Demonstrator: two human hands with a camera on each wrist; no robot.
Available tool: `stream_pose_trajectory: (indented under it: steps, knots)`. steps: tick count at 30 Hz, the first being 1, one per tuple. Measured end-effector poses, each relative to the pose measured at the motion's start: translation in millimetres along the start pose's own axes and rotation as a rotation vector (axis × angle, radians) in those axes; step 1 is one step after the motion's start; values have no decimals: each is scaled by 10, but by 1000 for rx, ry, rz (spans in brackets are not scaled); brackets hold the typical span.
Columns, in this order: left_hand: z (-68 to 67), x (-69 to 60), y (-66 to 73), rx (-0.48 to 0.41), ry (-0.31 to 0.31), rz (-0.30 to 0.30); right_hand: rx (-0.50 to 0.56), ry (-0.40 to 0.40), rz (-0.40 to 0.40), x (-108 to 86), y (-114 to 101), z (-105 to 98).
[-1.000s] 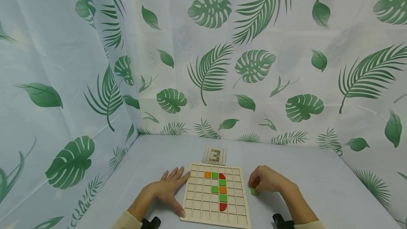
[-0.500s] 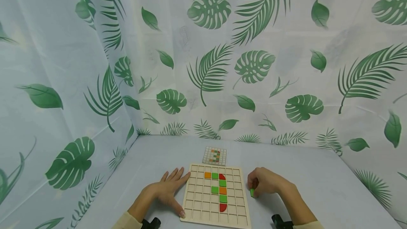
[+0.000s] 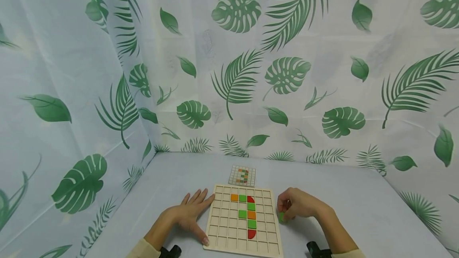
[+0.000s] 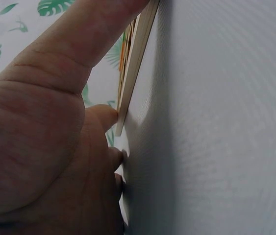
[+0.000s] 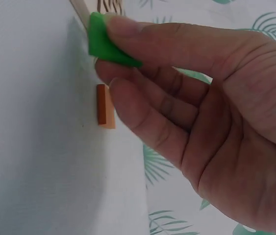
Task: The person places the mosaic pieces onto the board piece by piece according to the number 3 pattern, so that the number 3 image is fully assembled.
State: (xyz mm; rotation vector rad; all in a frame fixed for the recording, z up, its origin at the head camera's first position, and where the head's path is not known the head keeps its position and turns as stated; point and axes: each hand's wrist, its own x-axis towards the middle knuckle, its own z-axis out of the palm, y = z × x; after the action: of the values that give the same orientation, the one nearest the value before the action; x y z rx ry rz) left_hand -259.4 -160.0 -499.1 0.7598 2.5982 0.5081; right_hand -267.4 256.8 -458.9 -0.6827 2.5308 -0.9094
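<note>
A wooden grid board (image 3: 224, 232) lies flat on the table, with several green, orange and red tiles in its cells. My left hand (image 3: 188, 214) has its fingers spread along the board's left side; thumb and forefinger touch the edge. Just off the board's right edge, my right hand (image 3: 303, 203) pinches a green block (image 5: 109, 48) between thumb and fingers. Below that hand in the right wrist view, an orange block (image 5: 102, 105) rests on the table; the hand hides it in the head view.
Behind the board lies a small pattern card (image 3: 234, 175) printed with a grid and coloured shapes. The white table (image 3: 358, 206) runs back to hanging cloth (image 3: 315, 43) with green leaf prints, which also stands along the left side.
My right hand has shifted slightly left toward the board, and the green block has turned and come closer to the edge. The left hand and board have stayed put.
</note>
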Motion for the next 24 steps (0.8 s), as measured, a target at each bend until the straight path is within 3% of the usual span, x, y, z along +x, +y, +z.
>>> stream_pose_trajectory:
  steps: [15,24]
  knots:
    - [-18,-5,16,-11,-6,0,185,78,-94,53,-78,-10]
    - [-20,-4,18,-7,-2,7,40,183,-164,126,-127,54]
